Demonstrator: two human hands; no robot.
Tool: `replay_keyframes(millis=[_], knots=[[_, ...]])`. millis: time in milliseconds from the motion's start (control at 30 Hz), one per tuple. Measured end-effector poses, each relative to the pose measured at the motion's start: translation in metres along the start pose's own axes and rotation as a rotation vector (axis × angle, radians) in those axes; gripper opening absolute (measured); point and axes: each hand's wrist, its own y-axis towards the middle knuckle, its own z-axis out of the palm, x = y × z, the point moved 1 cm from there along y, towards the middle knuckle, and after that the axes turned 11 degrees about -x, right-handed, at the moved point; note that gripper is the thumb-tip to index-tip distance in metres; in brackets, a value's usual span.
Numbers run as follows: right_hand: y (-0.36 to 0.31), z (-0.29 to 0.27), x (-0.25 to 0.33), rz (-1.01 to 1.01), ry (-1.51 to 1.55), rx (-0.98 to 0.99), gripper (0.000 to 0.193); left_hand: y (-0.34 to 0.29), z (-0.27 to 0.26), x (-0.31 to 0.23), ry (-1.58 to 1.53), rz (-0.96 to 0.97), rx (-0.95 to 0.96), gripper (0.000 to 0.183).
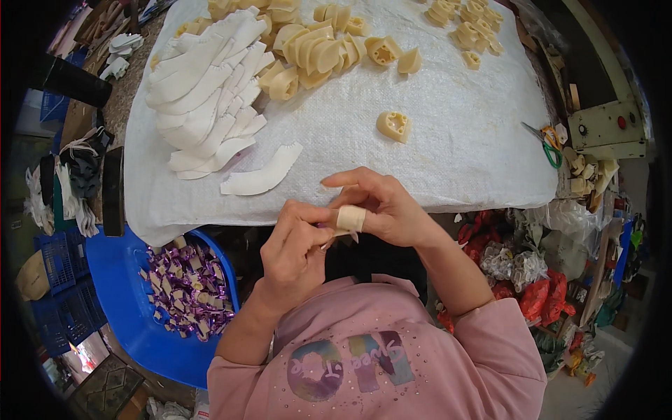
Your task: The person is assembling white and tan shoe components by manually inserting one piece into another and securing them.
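Just past the table's near edge, my left hand (297,234) and my right hand (381,206) meet in front of my body. Between them is a small cream piece (350,218) with a smooth curved face, which looks like a shoe heel. The fingers of my left hand pinch its left side, where a bit of purple shows. My right hand grips it from the other side, index finger raised. My fingers hide part of the piece. A single white curved strip (262,173) with a notched edge lies nearest on the table. Farther off sits one cream heel (393,127) with holes in its face.
A heap of white strips (203,98) covers the table's left, with cream heels (322,49) behind. More heels (470,28) lie far right, near green-handled scissors (551,150). At lower left, a blue basin (119,301) holds purple-and-cream pieces. Red bags (546,301) crowd the right.
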Motion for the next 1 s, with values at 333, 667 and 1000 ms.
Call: replay_keyframes(millis=[333, 667, 1000], knots=[[-0.005, 0.009, -0.004, -0.475, -0.051, -0.128, 0.029, -0.005, 0.005, -0.002, -0.418, -0.459, -0.287, 0.013], [-0.002, 0.023, -0.003, -0.444, 0.019, -0.294, 0.022, 0.001, 0.015, -0.005, -0.448, -0.562, -0.316, 0.012], [-0.016, 0.004, 0.0, -0.679, -0.245, -0.292, 0.016, 0.006, 0.009, -0.013, 0.104, -0.111, -0.179, 0.008]])
